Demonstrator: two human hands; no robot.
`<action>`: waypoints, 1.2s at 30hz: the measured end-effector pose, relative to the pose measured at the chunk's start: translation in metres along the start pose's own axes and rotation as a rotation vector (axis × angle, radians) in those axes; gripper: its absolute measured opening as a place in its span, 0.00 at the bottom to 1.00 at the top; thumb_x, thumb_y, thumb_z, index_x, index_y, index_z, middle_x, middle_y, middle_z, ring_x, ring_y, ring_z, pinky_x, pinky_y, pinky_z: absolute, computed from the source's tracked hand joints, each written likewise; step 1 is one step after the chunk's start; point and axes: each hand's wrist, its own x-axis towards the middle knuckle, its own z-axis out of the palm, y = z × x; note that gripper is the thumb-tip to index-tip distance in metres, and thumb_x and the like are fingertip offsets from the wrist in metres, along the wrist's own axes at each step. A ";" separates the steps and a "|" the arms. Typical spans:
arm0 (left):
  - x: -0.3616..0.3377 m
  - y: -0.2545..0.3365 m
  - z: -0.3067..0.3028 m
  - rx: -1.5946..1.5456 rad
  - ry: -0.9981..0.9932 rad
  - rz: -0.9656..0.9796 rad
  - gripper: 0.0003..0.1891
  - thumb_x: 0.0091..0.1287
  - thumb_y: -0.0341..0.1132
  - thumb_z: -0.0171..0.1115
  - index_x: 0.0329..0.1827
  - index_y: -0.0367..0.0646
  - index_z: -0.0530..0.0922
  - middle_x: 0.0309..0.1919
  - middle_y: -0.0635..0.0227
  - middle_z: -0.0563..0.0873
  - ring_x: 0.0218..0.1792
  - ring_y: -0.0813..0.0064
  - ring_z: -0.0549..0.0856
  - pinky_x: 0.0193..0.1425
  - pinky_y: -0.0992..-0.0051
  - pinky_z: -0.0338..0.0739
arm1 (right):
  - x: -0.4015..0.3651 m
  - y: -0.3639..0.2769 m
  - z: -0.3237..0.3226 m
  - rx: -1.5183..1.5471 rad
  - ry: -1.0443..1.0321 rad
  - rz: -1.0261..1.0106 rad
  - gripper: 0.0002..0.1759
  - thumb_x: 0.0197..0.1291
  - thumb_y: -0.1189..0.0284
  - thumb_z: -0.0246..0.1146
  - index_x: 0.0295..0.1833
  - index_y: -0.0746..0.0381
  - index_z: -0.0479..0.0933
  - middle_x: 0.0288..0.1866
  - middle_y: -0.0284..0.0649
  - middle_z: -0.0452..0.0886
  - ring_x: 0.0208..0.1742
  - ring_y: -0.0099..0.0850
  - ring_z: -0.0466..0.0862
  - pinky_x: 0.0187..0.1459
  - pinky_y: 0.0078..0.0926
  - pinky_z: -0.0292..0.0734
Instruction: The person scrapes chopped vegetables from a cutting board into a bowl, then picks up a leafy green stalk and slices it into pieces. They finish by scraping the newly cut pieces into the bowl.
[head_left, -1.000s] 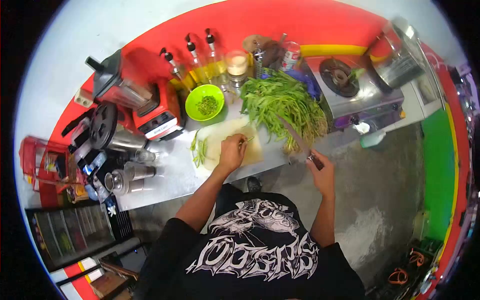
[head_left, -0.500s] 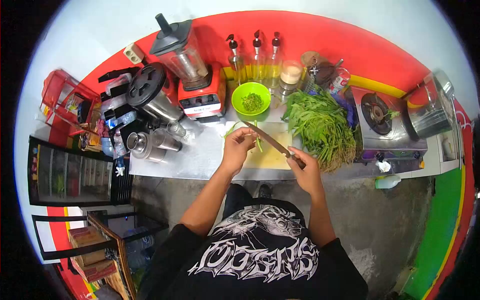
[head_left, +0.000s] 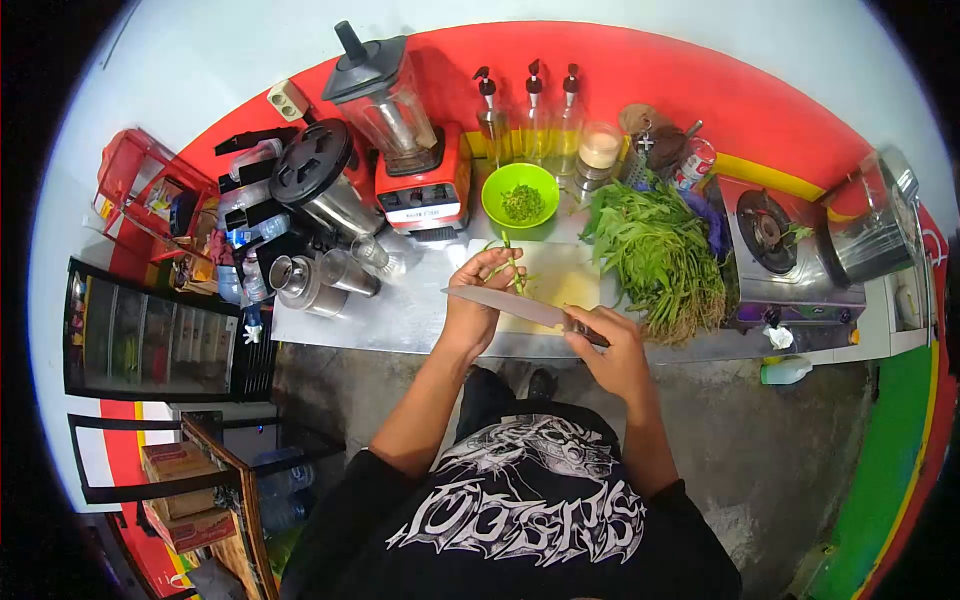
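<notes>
My left hand [head_left: 482,295] pinches a few thin green stems [head_left: 519,275] above the left part of the pale cutting board [head_left: 568,272]. In my right hand [head_left: 612,350] is the dark handle of a knife [head_left: 515,304], its blade pointing left across the front of my left fingers. Behind the board stands a bright green bowl [head_left: 488,196] with chopped green pieces [head_left: 523,203] inside. A large bunch of leafy greens [head_left: 655,255] lies right of the board, its roots toward the counter's front edge.
A red blender [head_left: 425,195], a steel jug [head_left: 315,180] and metal shakers [head_left: 300,290] stand to the left. Pump bottles [head_left: 535,125] line the back wall. A gas stove [head_left: 790,260] is on the right, with a clear container [head_left: 870,220] beside it.
The knife has turned from slanting up-left to nearly level, its blade now lower, in front of my left hand. The surroundings have shifted slightly right in view.
</notes>
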 end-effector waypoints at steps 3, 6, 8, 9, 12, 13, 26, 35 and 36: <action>0.000 0.004 0.002 -0.027 -0.010 -0.006 0.11 0.72 0.21 0.62 0.55 0.40 0.80 0.57 0.57 0.88 0.47 0.70 0.88 0.57 0.68 0.84 | 0.000 0.000 -0.001 -0.080 -0.011 -0.058 0.20 0.62 0.73 0.71 0.59 0.65 0.84 0.40 0.46 0.85 0.39 0.40 0.86 0.44 0.32 0.80; 0.001 0.004 0.000 -0.061 -0.046 -0.001 0.15 0.72 0.23 0.64 0.60 0.41 0.77 0.57 0.57 0.87 0.48 0.70 0.88 0.56 0.69 0.84 | 0.000 0.001 -0.001 -0.072 0.005 -0.102 0.20 0.62 0.71 0.71 0.59 0.64 0.84 0.39 0.46 0.84 0.38 0.43 0.85 0.42 0.33 0.79; 0.001 0.005 0.001 -0.067 -0.047 0.007 0.16 0.72 0.23 0.64 0.61 0.42 0.76 0.57 0.57 0.87 0.48 0.69 0.88 0.56 0.69 0.84 | 0.001 -0.001 -0.002 -0.100 -0.009 -0.103 0.20 0.63 0.70 0.71 0.59 0.64 0.84 0.38 0.47 0.84 0.38 0.43 0.85 0.42 0.34 0.79; 0.001 0.007 0.001 -0.073 -0.048 0.016 0.16 0.72 0.24 0.65 0.61 0.43 0.75 0.57 0.57 0.87 0.49 0.69 0.88 0.56 0.69 0.84 | 0.003 -0.002 -0.002 -0.128 -0.022 -0.104 0.20 0.63 0.70 0.71 0.59 0.64 0.84 0.38 0.47 0.84 0.38 0.44 0.85 0.42 0.34 0.78; 0.001 0.011 0.000 -0.094 -0.047 0.014 0.17 0.72 0.24 0.65 0.61 0.44 0.75 0.57 0.57 0.87 0.48 0.70 0.88 0.55 0.69 0.85 | 0.005 0.000 0.001 -0.080 -0.030 -0.098 0.20 0.63 0.70 0.71 0.59 0.64 0.84 0.37 0.47 0.83 0.37 0.44 0.84 0.41 0.34 0.78; 0.000 0.015 0.004 -0.094 -0.001 -0.002 0.15 0.72 0.20 0.63 0.58 0.44 0.75 0.54 0.58 0.88 0.46 0.71 0.89 0.49 0.74 0.84 | 0.006 0.001 0.001 -0.121 -0.027 -0.146 0.20 0.63 0.70 0.71 0.59 0.64 0.84 0.37 0.46 0.83 0.37 0.43 0.84 0.41 0.34 0.78; 0.004 0.014 -0.003 -0.129 0.032 -0.028 0.16 0.71 0.22 0.67 0.57 0.46 0.75 0.54 0.57 0.89 0.46 0.73 0.89 0.46 0.76 0.81 | 0.014 0.005 0.005 -0.147 -0.013 -0.173 0.19 0.61 0.72 0.72 0.58 0.64 0.85 0.36 0.46 0.83 0.34 0.40 0.84 0.39 0.32 0.78; 0.010 0.010 0.005 -0.145 0.007 -0.040 0.15 0.71 0.21 0.65 0.56 0.45 0.75 0.53 0.56 0.89 0.46 0.72 0.89 0.49 0.75 0.83 | 0.011 0.006 -0.005 -0.174 0.027 -0.153 0.18 0.60 0.72 0.73 0.56 0.64 0.86 0.35 0.44 0.83 0.32 0.38 0.83 0.37 0.31 0.78; 0.009 0.011 0.007 -0.153 0.007 -0.044 0.15 0.71 0.21 0.65 0.56 0.45 0.75 0.53 0.56 0.89 0.46 0.72 0.89 0.48 0.75 0.83 | 0.011 0.006 -0.005 -0.180 0.038 -0.161 0.18 0.60 0.72 0.73 0.56 0.64 0.87 0.35 0.44 0.84 0.32 0.37 0.83 0.36 0.31 0.78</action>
